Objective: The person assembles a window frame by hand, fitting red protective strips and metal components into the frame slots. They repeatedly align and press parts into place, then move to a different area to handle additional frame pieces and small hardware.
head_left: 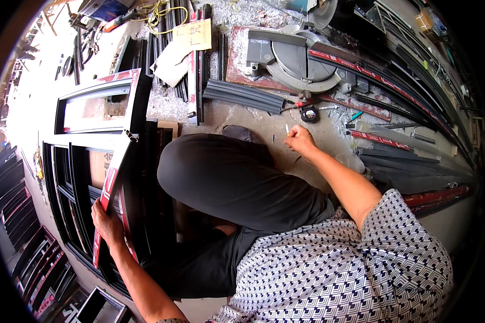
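My left hand (108, 223) is closed around a metal profile (112, 185) covered in red and white film, which slants across a stack of dark window frames (51, 161). A smaller frame section (97, 84) with similar film stands at the far end of the stack. Out to the right, above the floor, my right hand (300, 141) pinches a thin white stick that looks like a cigarette (287, 129). Just beyond that hand lie a black tape measure (309, 113) and a red-handled tool (299, 104).
A miter saw (302, 59) stands ahead on a red base. Grey profiles (245, 96) lie before it, with cardboard (188, 48) on more profiles to their left. Long dark lengths (399, 89) crowd the right side. More frame pieces (32, 264) lie at lower left.
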Demonstrator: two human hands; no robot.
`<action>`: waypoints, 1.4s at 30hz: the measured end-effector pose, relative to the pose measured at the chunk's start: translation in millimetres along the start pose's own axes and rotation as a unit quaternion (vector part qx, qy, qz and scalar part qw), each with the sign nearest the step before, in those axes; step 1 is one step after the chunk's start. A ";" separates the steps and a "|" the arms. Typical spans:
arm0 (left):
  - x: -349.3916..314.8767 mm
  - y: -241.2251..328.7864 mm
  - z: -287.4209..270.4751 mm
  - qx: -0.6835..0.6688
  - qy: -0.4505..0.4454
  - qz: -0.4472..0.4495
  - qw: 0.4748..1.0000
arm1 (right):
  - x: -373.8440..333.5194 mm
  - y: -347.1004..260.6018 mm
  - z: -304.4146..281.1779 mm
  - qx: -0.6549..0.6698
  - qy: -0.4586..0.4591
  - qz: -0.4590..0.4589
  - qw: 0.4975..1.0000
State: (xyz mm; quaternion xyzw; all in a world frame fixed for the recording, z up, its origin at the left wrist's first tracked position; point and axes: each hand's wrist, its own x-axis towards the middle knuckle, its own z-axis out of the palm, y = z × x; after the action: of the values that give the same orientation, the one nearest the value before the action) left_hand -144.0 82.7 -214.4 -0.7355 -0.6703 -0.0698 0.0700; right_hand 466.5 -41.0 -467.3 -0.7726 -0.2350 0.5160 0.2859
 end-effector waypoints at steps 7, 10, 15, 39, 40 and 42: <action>-0.9 -11.0 6.9 0.011 0.008 0.010 1.000 | -53.5 -158.3 0.9 0.187 -0.092 -0.241 0.948; 0.2 -3.8 5.8 0.011 0.009 -0.004 1.000 | -112.4 -239.1 -5.2 0.278 -0.205 -0.353 0.870; -7.3 -0.1 -0.2 0.038 0.005 -0.012 0.999 | -203.7 -309.7 -3.9 0.381 -0.461 -0.482 0.640; -2.4 13.5 0.0 0.016 0.011 -0.012 1.000 | -162.0 -302.7 2.9 0.360 -0.565 -0.340 0.660; -5.2 14.7 -1.9 0.016 0.010 -0.020 1.000 | -123.0 -289.5 20.5 0.334 -0.468 -0.353 0.738; -3.1 19.1 -9.5 0.011 0.007 -0.027 1.000 | -46.5 -249.7 41.3 0.151 -0.205 -0.376 0.891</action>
State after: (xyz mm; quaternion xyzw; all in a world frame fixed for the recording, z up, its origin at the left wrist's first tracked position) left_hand -125.4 76.1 -205.8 -0.7156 -0.6904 -0.0692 0.0811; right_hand 394.4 117.9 -278.2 -0.4515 -0.4801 0.5461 0.5172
